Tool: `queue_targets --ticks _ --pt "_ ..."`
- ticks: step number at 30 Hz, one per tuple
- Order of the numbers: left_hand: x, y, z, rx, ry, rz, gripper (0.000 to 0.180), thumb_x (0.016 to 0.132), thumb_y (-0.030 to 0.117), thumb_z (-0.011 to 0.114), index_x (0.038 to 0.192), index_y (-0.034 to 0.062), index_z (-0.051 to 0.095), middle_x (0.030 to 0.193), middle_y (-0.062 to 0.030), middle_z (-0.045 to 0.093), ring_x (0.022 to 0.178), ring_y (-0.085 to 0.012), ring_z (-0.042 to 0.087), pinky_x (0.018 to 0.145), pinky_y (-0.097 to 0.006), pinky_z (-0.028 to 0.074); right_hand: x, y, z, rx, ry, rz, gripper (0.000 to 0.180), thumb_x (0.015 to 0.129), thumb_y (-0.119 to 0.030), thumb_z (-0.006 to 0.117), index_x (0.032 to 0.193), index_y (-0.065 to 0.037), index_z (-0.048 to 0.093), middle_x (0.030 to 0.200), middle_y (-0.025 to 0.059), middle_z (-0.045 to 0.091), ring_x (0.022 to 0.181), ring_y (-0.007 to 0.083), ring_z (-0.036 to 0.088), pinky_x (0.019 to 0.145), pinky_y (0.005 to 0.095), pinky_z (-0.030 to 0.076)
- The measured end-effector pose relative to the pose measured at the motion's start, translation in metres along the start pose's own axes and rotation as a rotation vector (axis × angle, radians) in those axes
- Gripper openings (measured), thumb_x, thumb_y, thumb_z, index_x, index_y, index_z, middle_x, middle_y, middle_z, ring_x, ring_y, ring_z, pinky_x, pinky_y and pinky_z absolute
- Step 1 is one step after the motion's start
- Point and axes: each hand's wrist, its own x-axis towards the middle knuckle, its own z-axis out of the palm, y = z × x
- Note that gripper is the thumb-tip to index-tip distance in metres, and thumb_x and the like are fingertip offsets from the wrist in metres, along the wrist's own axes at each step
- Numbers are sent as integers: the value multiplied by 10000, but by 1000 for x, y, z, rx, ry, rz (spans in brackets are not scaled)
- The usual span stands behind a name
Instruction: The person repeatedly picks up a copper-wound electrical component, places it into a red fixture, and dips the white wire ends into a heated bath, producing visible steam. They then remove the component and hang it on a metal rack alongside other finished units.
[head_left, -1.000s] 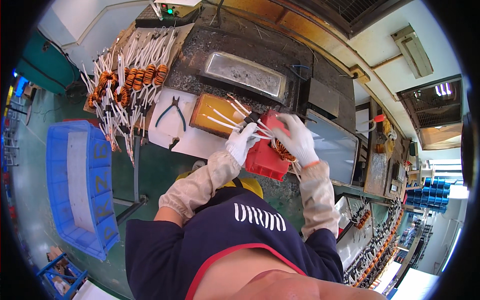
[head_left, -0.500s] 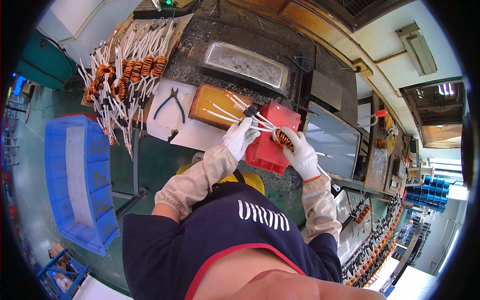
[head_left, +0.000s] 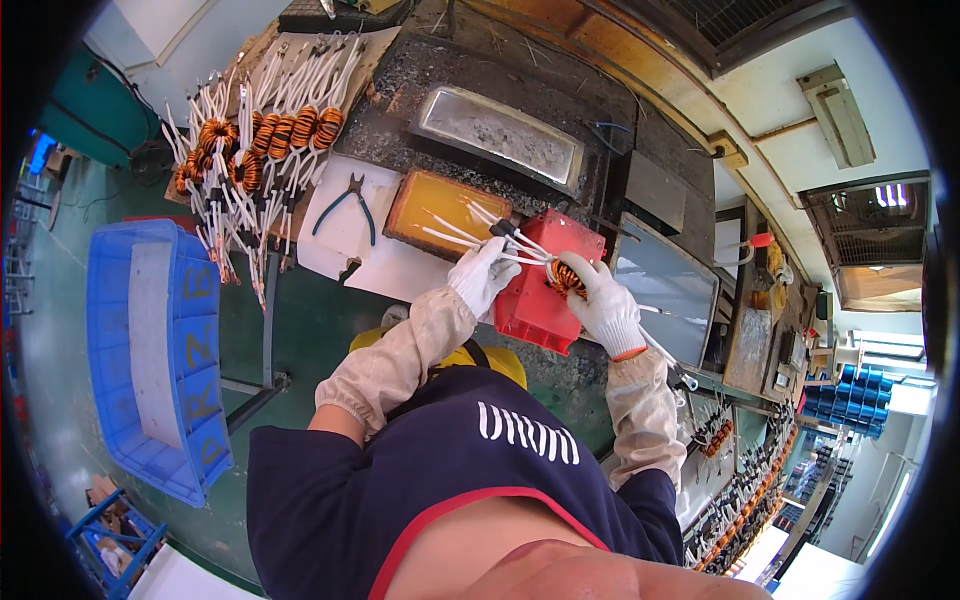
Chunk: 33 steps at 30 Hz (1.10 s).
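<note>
My left hand (head_left: 482,274), in a white glove, is closed on the white leads (head_left: 522,256) of a wire-wound ring coil. The lead ends fan out past it to the left, over an amber-coloured slab in a brown frame (head_left: 420,212). A small black piece (head_left: 502,229) sits on the leads just beyond my fingertips. My right hand (head_left: 608,308), gloved too, grips the copper-and-black coil (head_left: 567,278) itself, fingers wrapped over its right side. More white wire (head_left: 665,350) trails out beside my right wrist. Underneath both hands stands a red plastic box (head_left: 535,312).
Cutting pliers with dark green handles (head_left: 346,212) lie on white board at the left. Beyond them are several piled coils (head_left: 300,130). A metal trough (head_left: 498,136) sits at the back, a grey-topped tray (head_left: 660,290) to the right. A blue crate (head_left: 200,370) stands at lower left.
The whole view has shifted slightly. Both hands keep the same hold on the coil and its leads, in almost the same place over the red box.
</note>
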Motion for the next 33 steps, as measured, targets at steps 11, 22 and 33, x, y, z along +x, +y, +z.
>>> queue_targets --ticks 11,22,33 --pt "11 0 -14 -34 -45 -37 121 964 182 657 1063 112 654 1004 -36 689 905 -155 669 802 -299 580 6 -3 -1 -33 -29 -2 534 838 -176 621 1345 -292 500 1042 177 604 843 411 666 722 499 545" --pt "0 0 4 60 -1 -5 162 969 227 649 1079 116 606 918 0 653 785 -94 633 763 -255 580 -4 7 9 20 55 11 552 835 -173 641 1354 -295 497 1094 177 600 875 420 662 747 490 551" --pt "23 -3 47 354 -35 81 256 936 237 695 1146 117 610 1015 4 667 867 -84 626 758 -222 518 -15 -5 30 203 207 299 540 855 -184 661 1363 -283 505 1188 147 615 1001 422 650 828 460 546"
